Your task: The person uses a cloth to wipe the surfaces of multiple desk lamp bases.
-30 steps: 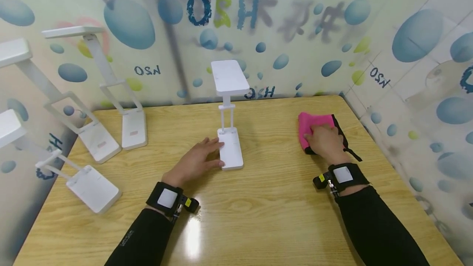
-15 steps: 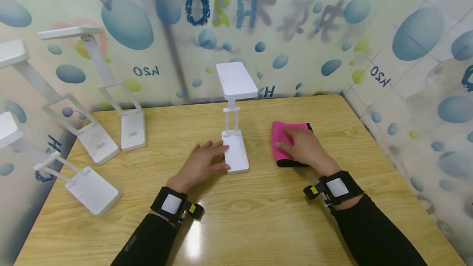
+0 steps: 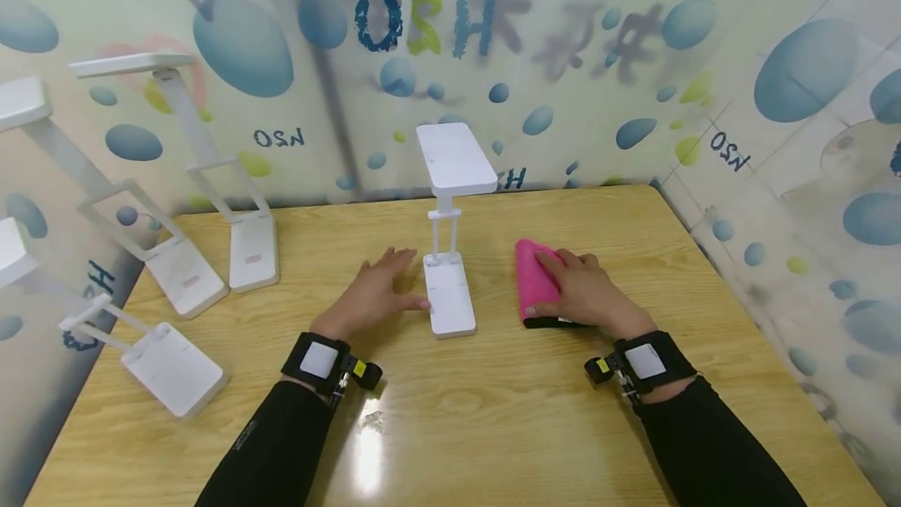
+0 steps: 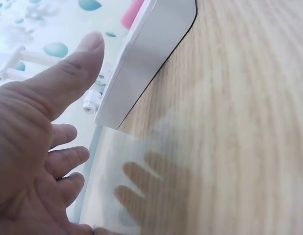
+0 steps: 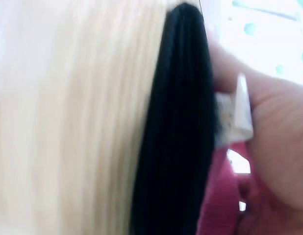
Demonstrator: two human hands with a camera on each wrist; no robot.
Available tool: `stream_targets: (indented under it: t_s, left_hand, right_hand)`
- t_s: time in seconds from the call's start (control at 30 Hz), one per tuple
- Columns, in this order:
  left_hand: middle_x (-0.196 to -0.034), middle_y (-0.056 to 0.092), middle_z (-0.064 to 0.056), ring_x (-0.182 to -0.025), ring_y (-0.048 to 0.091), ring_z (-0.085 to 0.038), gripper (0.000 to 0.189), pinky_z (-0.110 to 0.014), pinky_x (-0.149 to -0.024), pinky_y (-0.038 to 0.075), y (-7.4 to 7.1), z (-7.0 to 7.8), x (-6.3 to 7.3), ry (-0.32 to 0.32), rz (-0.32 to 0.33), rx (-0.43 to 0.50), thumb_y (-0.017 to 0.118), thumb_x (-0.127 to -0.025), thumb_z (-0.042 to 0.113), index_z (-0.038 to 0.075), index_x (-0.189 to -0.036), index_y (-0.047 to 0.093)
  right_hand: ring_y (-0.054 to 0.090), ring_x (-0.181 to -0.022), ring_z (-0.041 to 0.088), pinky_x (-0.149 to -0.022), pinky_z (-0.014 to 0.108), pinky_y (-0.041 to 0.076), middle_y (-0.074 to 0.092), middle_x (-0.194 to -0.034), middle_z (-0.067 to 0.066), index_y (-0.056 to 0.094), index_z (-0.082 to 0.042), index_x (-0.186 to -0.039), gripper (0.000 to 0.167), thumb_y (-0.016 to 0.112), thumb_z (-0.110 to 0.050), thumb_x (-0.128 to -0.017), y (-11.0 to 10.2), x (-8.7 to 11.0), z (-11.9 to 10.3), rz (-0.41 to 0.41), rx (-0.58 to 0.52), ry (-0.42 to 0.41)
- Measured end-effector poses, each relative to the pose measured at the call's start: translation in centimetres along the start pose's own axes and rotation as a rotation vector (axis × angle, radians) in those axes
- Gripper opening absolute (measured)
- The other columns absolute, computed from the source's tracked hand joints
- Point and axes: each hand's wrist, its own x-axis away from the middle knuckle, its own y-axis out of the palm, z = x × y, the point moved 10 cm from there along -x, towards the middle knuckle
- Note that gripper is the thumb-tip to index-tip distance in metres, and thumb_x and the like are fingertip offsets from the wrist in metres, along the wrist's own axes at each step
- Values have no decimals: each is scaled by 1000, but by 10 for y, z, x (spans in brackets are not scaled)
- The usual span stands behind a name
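In the head view a white folding desk lamp (image 3: 450, 296) stands upright at the middle of the table. My left hand (image 3: 373, 296) is just left of its base, fingers spread and holding nothing. The thumb (image 4: 68, 73) is nearest the base's side (image 4: 141, 58) in the left wrist view. Right of the lamp, my right hand (image 3: 584, 292) grips a pink cloth pouch (image 3: 533, 280) with black edging, partly hidden under the fingers. The right wrist view shows its black edge (image 5: 176, 122) and a white label (image 5: 232, 117) close up, beside the hand.
Three more white desk lamps (image 3: 253, 249), (image 3: 186, 276), (image 3: 176, 370) stand on the left of the wooden table (image 3: 479, 429). A patterned wall covering (image 3: 317, 163) rises behind the table and along its sides.
My right hand has moved left with the pink pouch, towards the lamp. The lamp has shifted slightly right, and my left hand's fingers have come off its base.
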Motion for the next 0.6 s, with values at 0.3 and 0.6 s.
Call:
stream_targets:
  t_s: [0.3,0.6]
  left_hand:
    - [-174,27,-7,-165,2,-34,118,-71,-120,-20,8,-1,-12,-8,-117,-2,87,-82,55,16,-170,19]
    - [-175,26,-9,-165,-1,-32,123,-67,-120,-25,16,-8,-15,-19,-139,3,89,-78,57,20,-171,17]
  right_hand:
    - [64,-108,41,-94,56,52,65,-134,25,56,-5,-151,69,78,-39,-95,5,1,-34,130,-59,-20]
    - [63,-86,25,-78,46,53,73,-108,12,64,-5,-141,52,77,-26,-95,-5,0,-48,140,-87,-38]
